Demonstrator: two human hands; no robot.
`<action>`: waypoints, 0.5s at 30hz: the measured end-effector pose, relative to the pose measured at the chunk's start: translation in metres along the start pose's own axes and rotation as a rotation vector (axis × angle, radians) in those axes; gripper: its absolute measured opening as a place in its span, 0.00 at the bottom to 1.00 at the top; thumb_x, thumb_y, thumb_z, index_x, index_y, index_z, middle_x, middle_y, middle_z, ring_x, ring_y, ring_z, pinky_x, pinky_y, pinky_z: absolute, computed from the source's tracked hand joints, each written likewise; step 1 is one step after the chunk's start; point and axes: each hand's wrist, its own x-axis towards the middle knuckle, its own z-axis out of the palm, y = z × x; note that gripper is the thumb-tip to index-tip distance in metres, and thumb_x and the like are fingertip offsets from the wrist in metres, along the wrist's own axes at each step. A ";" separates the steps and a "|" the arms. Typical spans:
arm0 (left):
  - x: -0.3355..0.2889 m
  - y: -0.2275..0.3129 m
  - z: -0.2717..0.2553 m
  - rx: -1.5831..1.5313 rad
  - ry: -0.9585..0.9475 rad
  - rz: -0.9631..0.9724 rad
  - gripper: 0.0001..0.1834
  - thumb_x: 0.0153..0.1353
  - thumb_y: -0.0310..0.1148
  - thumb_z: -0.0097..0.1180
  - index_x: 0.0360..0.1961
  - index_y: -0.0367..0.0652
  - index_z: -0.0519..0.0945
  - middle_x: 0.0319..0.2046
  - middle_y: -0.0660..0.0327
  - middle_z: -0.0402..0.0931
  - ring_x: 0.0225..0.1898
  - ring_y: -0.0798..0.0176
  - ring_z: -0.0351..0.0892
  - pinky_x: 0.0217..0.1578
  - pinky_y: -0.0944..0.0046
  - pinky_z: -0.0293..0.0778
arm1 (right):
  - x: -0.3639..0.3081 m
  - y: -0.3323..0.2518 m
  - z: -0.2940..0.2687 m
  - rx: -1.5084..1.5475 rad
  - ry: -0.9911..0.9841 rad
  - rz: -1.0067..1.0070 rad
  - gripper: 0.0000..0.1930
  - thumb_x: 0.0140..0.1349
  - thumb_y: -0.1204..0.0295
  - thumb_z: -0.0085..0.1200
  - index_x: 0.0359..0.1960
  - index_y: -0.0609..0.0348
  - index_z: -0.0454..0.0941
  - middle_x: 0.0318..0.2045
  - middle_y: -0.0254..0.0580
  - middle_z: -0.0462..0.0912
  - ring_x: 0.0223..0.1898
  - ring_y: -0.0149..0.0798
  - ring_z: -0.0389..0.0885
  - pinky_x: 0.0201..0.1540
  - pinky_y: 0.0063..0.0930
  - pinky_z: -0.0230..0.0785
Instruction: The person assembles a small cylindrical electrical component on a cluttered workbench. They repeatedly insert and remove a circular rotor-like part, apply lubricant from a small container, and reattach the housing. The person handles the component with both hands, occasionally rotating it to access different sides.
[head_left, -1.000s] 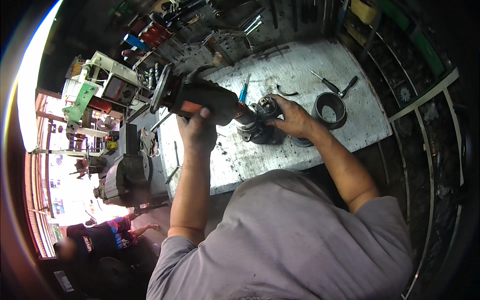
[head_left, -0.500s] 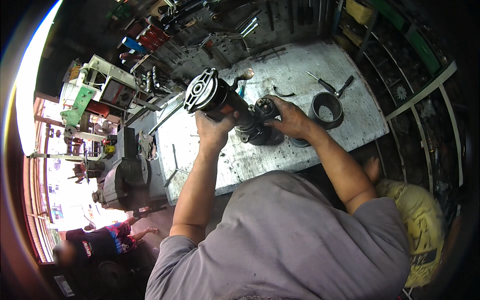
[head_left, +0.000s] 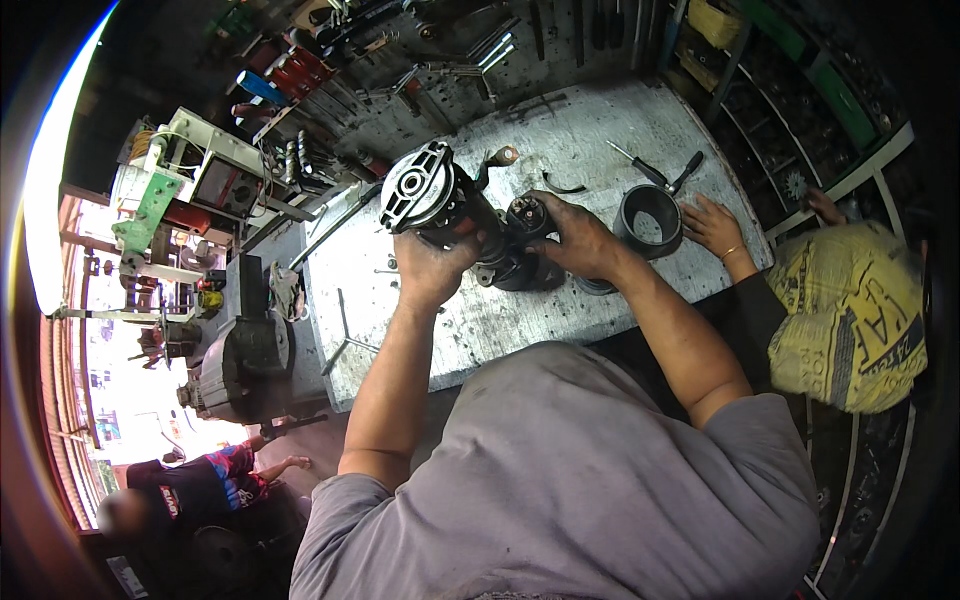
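Note:
My left hand [head_left: 433, 268] is closed around the lower side of a starter motor [head_left: 418, 185], a dark cylindrical body with a silver slotted end cover turned up to the left. On its right side sits a smaller black cylinder [head_left: 527, 216] with studs on its end, and my right hand [head_left: 588, 240] grips it there. The motor is tilted over the metal-topped bench [head_left: 480, 345]; whether its lower end touches the bench is hidden. Right of my right hand stands an open dark metal ring [head_left: 652, 222]. Behind the motor lies a bent part with a copper-coloured end [head_left: 503, 156].
A co-worker's hand [head_left: 712, 226] rests on the bench beside the ring, near a yellow sack [head_left: 850, 310]. Screwdrivers [head_left: 640, 162], a curved strip [head_left: 563, 186] and a three-armed wrench [head_left: 345, 325] lie about. Tools hang behind; another person [head_left: 210, 485] is at lower left.
A co-worker's hand has come onto the bench beside the ring, and the yellow sack has moved up and right. The motor's silver end has shifted slightly right and down in my hands.

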 end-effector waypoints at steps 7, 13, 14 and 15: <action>-0.004 0.004 0.010 -0.060 -0.023 -0.011 0.34 0.46 0.26 0.76 0.59 0.35 0.82 0.50 0.59 0.87 0.51 0.62 0.85 0.58 0.58 0.81 | 0.001 0.003 0.002 -0.005 -0.008 0.009 0.41 0.64 0.71 0.73 0.76 0.59 0.65 0.61 0.56 0.86 0.64 0.52 0.85 0.67 0.42 0.77; -0.005 -0.009 0.013 -0.057 -0.011 0.057 0.25 0.49 0.30 0.79 0.50 0.38 0.86 0.43 0.61 0.89 0.44 0.65 0.87 0.50 0.61 0.83 | 0.002 0.007 0.001 0.050 -0.039 -0.029 0.40 0.65 0.69 0.72 0.76 0.56 0.64 0.60 0.55 0.87 0.64 0.54 0.85 0.68 0.44 0.77; -0.006 -0.011 0.010 0.050 -0.043 -0.037 0.37 0.46 0.32 0.78 0.60 0.35 0.82 0.54 0.57 0.86 0.54 0.60 0.85 0.60 0.56 0.80 | 0.002 0.008 0.001 0.047 -0.036 -0.032 0.40 0.65 0.68 0.72 0.76 0.56 0.64 0.60 0.55 0.87 0.64 0.54 0.85 0.68 0.44 0.77; -0.007 -0.012 0.009 0.045 -0.063 -0.045 0.36 0.46 0.32 0.78 0.60 0.35 0.82 0.53 0.57 0.87 0.54 0.60 0.85 0.60 0.56 0.80 | 0.002 0.009 0.001 0.049 -0.030 -0.047 0.40 0.65 0.68 0.72 0.76 0.56 0.64 0.60 0.55 0.87 0.63 0.54 0.85 0.68 0.44 0.77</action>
